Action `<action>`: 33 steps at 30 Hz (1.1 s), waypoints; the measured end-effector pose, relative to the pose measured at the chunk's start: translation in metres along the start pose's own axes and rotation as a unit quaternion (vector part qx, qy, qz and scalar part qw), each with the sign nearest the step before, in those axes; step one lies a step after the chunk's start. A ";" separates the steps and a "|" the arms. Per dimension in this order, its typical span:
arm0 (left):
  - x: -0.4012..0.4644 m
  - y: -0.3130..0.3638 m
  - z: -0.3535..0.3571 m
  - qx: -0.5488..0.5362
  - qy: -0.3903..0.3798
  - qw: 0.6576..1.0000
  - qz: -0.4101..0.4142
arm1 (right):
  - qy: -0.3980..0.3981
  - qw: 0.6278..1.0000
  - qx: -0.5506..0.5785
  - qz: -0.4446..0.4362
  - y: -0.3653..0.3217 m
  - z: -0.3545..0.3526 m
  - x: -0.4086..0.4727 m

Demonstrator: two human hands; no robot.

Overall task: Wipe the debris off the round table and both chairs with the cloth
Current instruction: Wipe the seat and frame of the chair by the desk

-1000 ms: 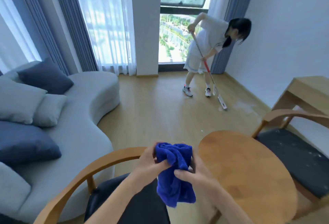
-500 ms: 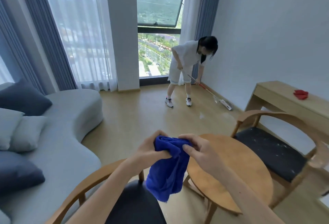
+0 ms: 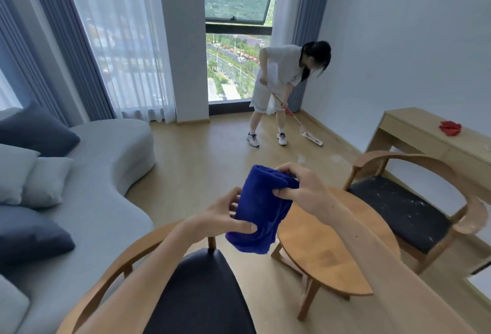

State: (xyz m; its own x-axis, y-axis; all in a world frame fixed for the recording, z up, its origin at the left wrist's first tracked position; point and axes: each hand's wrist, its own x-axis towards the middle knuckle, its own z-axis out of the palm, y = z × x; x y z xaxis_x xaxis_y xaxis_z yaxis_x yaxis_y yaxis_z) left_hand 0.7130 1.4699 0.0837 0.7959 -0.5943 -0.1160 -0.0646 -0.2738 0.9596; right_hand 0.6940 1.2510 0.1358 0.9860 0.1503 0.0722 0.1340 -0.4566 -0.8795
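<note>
Both hands pinch the blue cloth (image 3: 261, 208) in mid-air: left hand (image 3: 225, 220) at its 7 o'clock corner, right hand (image 3: 300, 190) at 2 o'clock, long axis hanging near vertical. The round table (image 3: 329, 248) lies at 4 o'clock below, nearer the right hand; the speckled far chair (image 3: 398, 208) beyond at 3 o'clock, the near chair (image 3: 196, 293) at 6 o'clock.

Counting: two chairs, near chair (image 3: 202, 293) and far chair (image 3: 398, 211); one round tabletop (image 3: 326, 248); one blue cloth (image 3: 261, 208); one red rag (image 3: 449, 128); five cushions showing (image 3: 37, 131); one mop (image 3: 310, 138).
</note>
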 end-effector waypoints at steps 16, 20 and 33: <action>0.010 0.001 0.038 0.019 0.068 0.997 0.011 | 0.080 0.987 0.121 0.070 0.018 -0.030 0.000; 0.011 0.003 0.040 0.023 0.068 0.997 0.007 | 0.075 0.988 0.119 0.068 0.020 -0.032 0.001; -0.003 -0.018 0.032 -0.224 0.112 0.967 -0.035 | 0.084 0.983 0.134 0.096 0.030 -0.026 0.009</action>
State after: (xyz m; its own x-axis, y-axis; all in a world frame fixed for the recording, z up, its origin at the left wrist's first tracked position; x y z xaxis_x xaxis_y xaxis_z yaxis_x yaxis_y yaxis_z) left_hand 0.6925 1.4522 0.0588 0.9028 -0.3934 -0.1738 0.2214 0.0786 0.9720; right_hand 0.7094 1.2159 0.1228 0.9961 -0.0736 -0.0496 -0.0642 -0.2123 -0.9751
